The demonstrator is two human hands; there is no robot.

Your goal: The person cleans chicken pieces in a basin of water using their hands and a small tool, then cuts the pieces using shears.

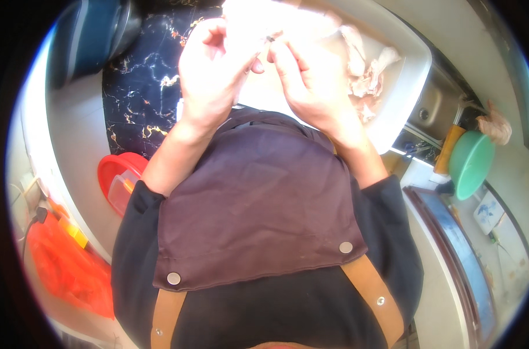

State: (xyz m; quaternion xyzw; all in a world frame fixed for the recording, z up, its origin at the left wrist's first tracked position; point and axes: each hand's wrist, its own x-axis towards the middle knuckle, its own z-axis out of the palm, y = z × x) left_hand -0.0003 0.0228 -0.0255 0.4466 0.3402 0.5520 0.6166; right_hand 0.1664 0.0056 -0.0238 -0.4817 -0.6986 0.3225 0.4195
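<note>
Both hands are raised in front of my apron (260,192), by a large white plastic tub (415,74). Strong glare washes out much of this area. My left hand (216,65) is curled with the palm partly showing; whether it holds anything is lost in the glare. My right hand (306,74) has thumb and fingertips pinched on a small dark item (270,38), too small to identify. Pale raw meat pieces on the bone (355,50), apparently poultry, lie inside the tub to the right of my right hand.
A black marbled surface (136,96) extends left of the tub. A red basin (105,174) stands lower left, near an orange-red plastic bag (68,266). Rightward are a stainless steel sink (439,96), a green basin (471,165) and a dark-framed glass panel (458,248).
</note>
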